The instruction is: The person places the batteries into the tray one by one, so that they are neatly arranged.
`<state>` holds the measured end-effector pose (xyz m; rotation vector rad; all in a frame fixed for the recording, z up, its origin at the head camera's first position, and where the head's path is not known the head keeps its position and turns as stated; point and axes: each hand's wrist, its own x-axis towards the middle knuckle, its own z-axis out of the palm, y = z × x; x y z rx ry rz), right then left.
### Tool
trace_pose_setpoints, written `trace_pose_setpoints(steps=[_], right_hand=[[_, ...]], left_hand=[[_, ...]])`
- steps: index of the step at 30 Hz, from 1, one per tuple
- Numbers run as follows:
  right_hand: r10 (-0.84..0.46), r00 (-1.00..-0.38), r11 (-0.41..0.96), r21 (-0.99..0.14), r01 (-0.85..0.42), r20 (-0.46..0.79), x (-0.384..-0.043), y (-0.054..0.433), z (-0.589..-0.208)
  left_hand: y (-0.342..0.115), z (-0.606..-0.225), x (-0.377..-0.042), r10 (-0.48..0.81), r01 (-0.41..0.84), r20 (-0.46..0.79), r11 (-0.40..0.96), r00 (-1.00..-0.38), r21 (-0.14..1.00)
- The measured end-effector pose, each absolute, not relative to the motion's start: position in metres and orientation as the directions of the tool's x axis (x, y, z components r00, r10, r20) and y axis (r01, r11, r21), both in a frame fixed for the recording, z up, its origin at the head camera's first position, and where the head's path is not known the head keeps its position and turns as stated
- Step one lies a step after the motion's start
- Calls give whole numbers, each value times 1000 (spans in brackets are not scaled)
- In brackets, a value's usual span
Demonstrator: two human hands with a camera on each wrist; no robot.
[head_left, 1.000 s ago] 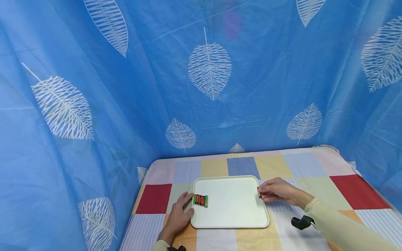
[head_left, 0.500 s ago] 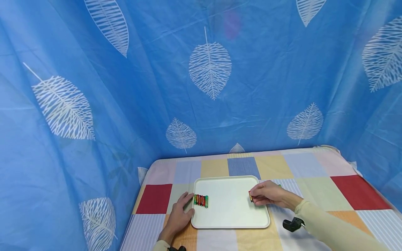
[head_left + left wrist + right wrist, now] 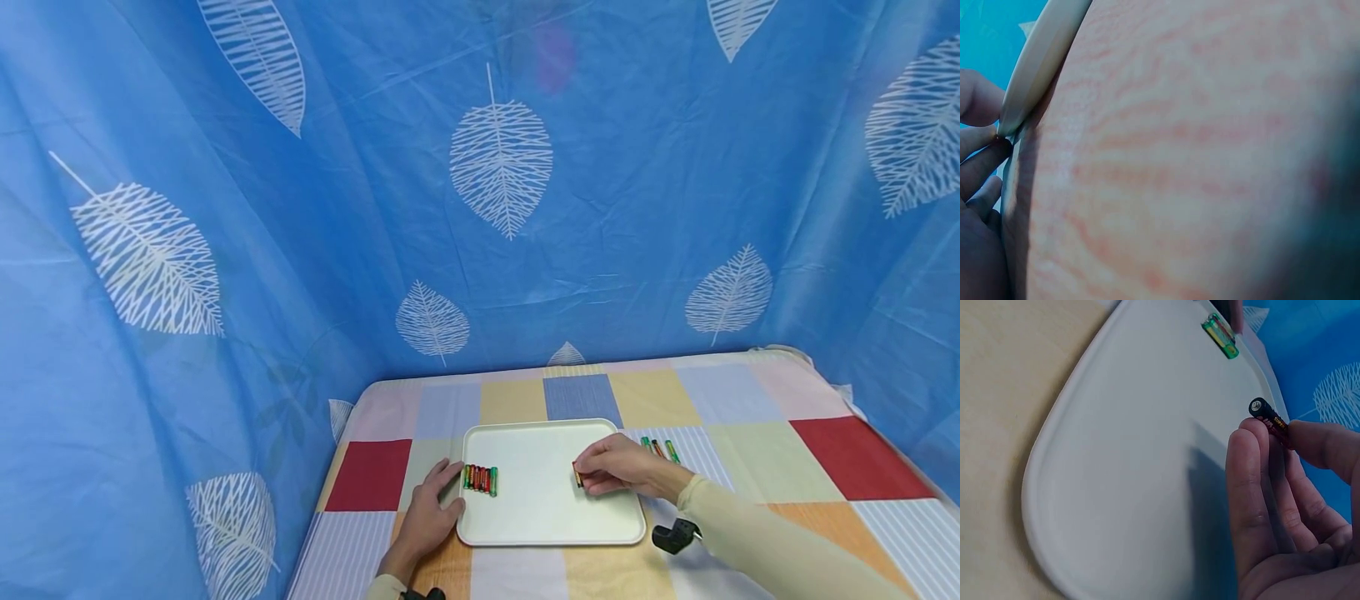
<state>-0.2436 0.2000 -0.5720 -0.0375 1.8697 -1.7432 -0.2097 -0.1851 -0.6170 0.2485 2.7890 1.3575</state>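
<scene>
My right hand (image 3: 628, 464) is above the right half of the white tray (image 3: 543, 533). Its thumb and fingertips pinch a small red and black battery (image 3: 1270, 419), one end of which points out past the fingers. My left hand (image 3: 427, 517) rests against the tray's left rim, thumb and forefinger touching it apart from each other. In the left wrist view, only part of that left hand (image 3: 979, 162) shows at the rim. Several red and green batteries (image 3: 480, 480) lie side by side in a row inside the tray's left edge.
More batteries (image 3: 660, 450), green and red, lie on the patchwork tablecloth (image 3: 750, 454) just beyond the tray's right side, partly behind the right forearm. A blue curtain (image 3: 600, 208) with white leaf prints hangs behind and beside the table.
My right hand has moved left with the battery, from the tray's right rim to over its inside. The batteries on the cloth have come into view. The left hand has stayed put.
</scene>
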Motion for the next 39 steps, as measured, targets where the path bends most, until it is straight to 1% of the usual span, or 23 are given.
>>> trace_pose_setpoints(steps=[10,15,19,25,34,39], right_hand=[[-410,-833,137,-928,346,-371,-246,176,-575],[-403,-837,150,-929,337,-369,-249,162,-574],[-390,-848,174,-933,316,-360,-250,149,-575],[-380,-865,198,-942,271,-329,-250,130,-580],[-309,-901,246,-940,235,-305,-249,104,-579],[-281,-911,272,-935,227,-303,-248,89,-579]], left_hand=[[-184,-616,-211,140,116,37,614,-989,781],[-186,-616,-212,151,140,59,609,-987,781],[-187,-617,-211,170,173,86,602,-982,779],[-188,-619,-210,181,186,95,595,-979,782],[-188,-620,-210,184,187,95,589,-978,786],[-187,-619,-210,183,191,100,592,-978,783]])
